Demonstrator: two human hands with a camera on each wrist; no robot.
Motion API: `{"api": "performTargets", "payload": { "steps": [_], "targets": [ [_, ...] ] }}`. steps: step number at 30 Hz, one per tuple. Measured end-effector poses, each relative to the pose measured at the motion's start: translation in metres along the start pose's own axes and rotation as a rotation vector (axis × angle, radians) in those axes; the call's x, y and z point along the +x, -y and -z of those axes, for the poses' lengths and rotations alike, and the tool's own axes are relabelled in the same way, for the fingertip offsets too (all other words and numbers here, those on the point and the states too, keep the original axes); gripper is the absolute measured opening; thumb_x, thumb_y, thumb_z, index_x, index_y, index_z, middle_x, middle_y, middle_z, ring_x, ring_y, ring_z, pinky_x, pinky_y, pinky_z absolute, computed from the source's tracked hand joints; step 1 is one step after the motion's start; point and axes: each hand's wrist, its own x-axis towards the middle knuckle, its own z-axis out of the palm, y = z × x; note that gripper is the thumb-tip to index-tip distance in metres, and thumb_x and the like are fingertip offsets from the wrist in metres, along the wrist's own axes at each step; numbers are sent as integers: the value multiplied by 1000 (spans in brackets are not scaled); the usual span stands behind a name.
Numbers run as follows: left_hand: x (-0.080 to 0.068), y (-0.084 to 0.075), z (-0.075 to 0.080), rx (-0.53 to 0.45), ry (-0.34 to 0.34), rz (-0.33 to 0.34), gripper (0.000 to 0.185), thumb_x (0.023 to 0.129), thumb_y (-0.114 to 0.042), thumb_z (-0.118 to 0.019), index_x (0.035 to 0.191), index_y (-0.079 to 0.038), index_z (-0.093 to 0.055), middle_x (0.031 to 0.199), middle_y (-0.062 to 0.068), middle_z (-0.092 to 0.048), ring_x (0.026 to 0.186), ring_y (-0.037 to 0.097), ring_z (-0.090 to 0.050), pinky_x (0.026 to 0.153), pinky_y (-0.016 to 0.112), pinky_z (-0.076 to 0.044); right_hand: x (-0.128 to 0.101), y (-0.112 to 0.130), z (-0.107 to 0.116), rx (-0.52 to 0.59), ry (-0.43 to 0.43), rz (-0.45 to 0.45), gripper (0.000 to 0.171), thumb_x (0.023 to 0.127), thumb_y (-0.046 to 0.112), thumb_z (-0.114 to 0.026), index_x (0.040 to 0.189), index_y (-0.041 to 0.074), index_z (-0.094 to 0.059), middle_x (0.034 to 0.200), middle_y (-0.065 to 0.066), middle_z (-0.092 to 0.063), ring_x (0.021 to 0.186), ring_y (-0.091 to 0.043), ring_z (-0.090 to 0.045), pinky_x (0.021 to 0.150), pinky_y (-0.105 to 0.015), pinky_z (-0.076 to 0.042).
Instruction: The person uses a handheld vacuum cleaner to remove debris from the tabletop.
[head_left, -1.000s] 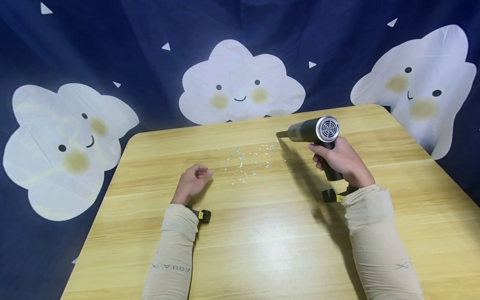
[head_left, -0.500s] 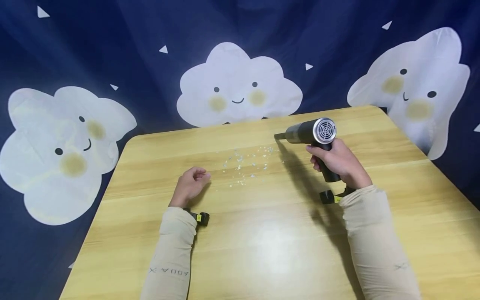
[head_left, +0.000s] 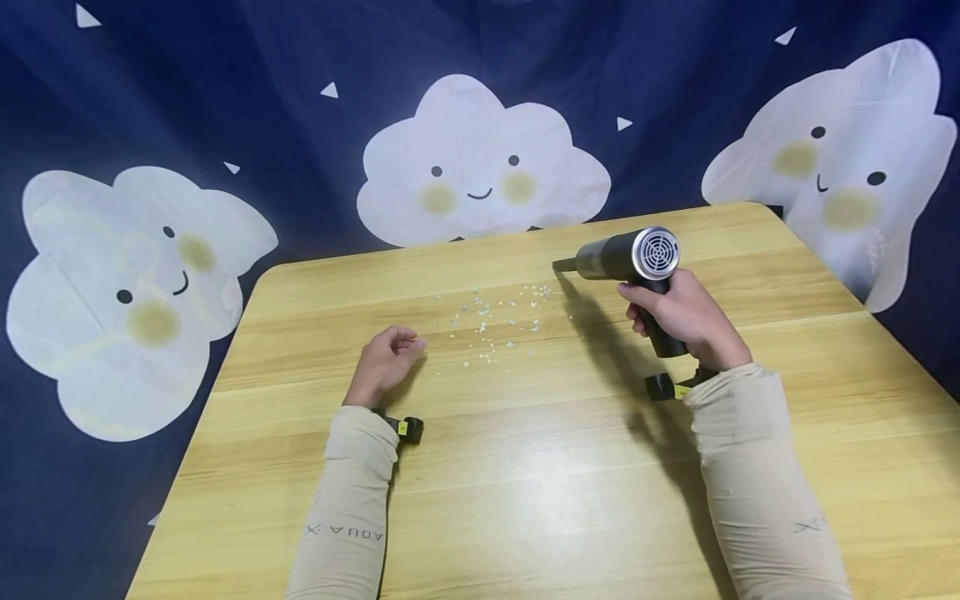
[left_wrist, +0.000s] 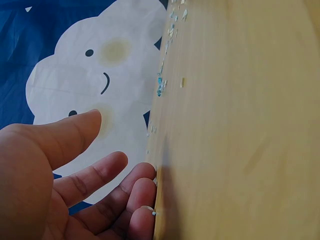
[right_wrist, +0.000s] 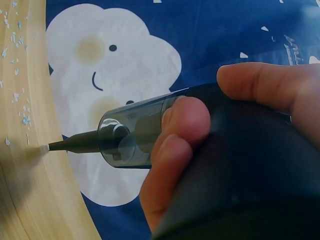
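Your right hand (head_left: 686, 321) grip wrapped tight round handheld vacuum (head_left: 626, 258) handle, nozzle tip at right edge of paper scraps (head_left: 495, 321) on table (head_left: 525, 467). Left hand (head_left: 384, 360) rests loose, holding nothing, beside scraps. Risk: nozzle appears slightly high, may scatter bits toward far edge; left hand could brush strays.

Right hand (right_wrist: 235, 145) around handheld vacuum (right_wrist: 200, 150), nozzle tip on table (right_wrist: 30, 200) by scraps (right_wrist: 15, 95)

Fewer paper scraps (head_left: 491, 321) on worktop (head_left: 525, 467) than 1 s ago; near-side ones gone. Vacuum (head_left: 626, 258) nozzle barely shifted.
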Motion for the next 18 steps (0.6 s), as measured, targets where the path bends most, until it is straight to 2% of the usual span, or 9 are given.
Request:
{"api": "performTargets", "payload": {
  "steps": [18],
  "targets": [
    [1, 2, 0, -1, -2, 4, 45, 97, -38, -57, 128, -5, -55, 122, 14, -58, 114, 30, -52, 96, 44, -44, -1, 1, -3, -35, -21, 16, 36, 96, 31, -63, 112, 3, -47, 72, -10, -58, 58, -20, -56, 56, -33, -51]
  ]
}}
